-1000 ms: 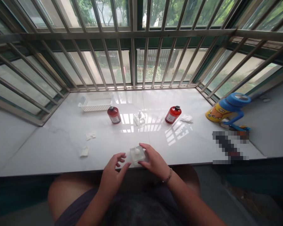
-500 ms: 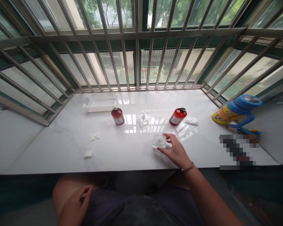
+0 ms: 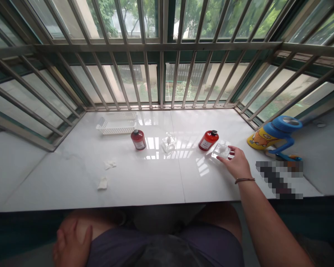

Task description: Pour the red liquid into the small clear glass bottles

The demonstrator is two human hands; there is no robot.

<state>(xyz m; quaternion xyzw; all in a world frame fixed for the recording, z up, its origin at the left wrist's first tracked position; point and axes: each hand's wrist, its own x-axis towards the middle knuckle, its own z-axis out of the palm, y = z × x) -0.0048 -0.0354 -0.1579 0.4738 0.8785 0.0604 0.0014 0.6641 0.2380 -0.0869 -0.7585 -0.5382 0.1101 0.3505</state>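
Observation:
My right hand (image 3: 238,159) grips a clear square glass bottle (image 3: 220,151) between thumb and fingers, beside the right-hand red bottle (image 3: 208,141). Whether the glass touches the counter I cannot tell. Another clear glass bottle (image 3: 169,143), square at the base, stands near the middle. To its left is a second red bottle (image 3: 138,140) with a dark cap and a pale label. My left hand (image 3: 74,243) rests open on my left thigh, fingers apart, holding nothing.
A white perforated basket (image 3: 117,131) lies at the back left. Two crumpled white tissues, a far one (image 3: 110,164) and a near one (image 3: 102,184), are on the white counter (image 3: 144,181). A blue and yellow flask (image 3: 272,133) and a pixelated dark object (image 3: 278,180) occupy the right. Metal bars (image 3: 161,46) border the back.
My right hand has carried the glass bottle right and away from me, beside the right red bottle. My left hand has opened and moved left onto my thigh. The right tissue is now hidden.

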